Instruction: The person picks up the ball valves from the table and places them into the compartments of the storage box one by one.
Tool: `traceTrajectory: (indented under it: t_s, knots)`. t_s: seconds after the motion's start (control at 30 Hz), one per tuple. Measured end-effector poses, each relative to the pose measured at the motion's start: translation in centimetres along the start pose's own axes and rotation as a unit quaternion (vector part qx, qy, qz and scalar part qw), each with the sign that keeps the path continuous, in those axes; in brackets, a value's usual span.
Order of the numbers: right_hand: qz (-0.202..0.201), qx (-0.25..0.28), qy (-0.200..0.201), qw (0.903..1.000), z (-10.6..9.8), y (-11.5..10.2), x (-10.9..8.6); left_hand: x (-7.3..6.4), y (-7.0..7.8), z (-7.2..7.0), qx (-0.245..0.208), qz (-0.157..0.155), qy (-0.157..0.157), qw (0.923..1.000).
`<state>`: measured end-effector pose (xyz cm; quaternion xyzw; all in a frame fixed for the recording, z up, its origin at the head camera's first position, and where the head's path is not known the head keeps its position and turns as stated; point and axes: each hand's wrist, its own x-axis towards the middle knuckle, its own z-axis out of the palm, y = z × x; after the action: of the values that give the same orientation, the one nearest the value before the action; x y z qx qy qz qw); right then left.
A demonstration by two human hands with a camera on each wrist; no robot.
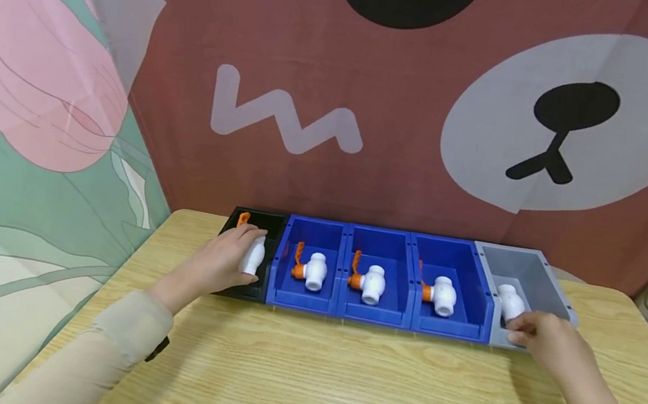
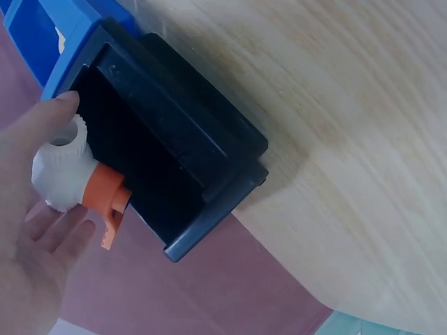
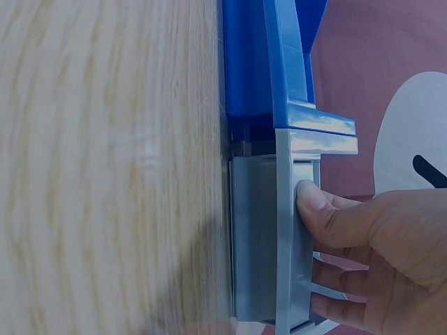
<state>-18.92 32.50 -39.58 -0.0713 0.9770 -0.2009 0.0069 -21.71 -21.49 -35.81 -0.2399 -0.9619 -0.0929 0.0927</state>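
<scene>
My left hand (image 1: 228,254) grips a white ball valve (image 2: 59,171) with an orange handle, thumb at one end and fingers at the other. It is over the black bin (image 2: 157,132) at the row's left end. On the right, my right hand (image 1: 552,337) reaches over the front of the grey bin (image 1: 519,262). Its thumb and index finger are at the lower end of another white valve (image 1: 510,301), tilted inside. In the right wrist view the thumb is at the front lip and that valve is hidden; I cannot tell whether the fingers pinch it.
Between the black and grey bins stand three blue bins (image 1: 309,302), each with a white valve (image 1: 374,284) with an orange handle. The bins line the back of the wooden table (image 1: 299,366). Behind hangs a printed cloth (image 1: 277,181).
</scene>
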Motion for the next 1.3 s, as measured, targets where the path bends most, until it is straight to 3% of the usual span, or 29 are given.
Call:
traceTrajectory:
  t_s: [0.3,0.6,0.83,1.3]
  knots:
    - [0.006,-0.004,-0.012,0.9999,0.0,0.0,0.2,0.8,-0.5,0.8,-0.007,-0.038,-0.016,0.9991]
    - [0.002,0.001,-0.010,0.9999,0.2,-0.1,0.1,1.4,-0.9,1.4,-0.017,-0.050,-0.037,0.9979]
    - [0.007,0.001,-0.011,0.9999,0.2,-0.1,0.1,1.9,-1.0,1.8,-0.047,-0.075,-0.060,0.9943]
    - [0.010,0.000,-0.008,0.9999,0.2,0.0,0.1,3.0,-1.0,2.7,-0.056,-0.105,-0.103,0.9876]
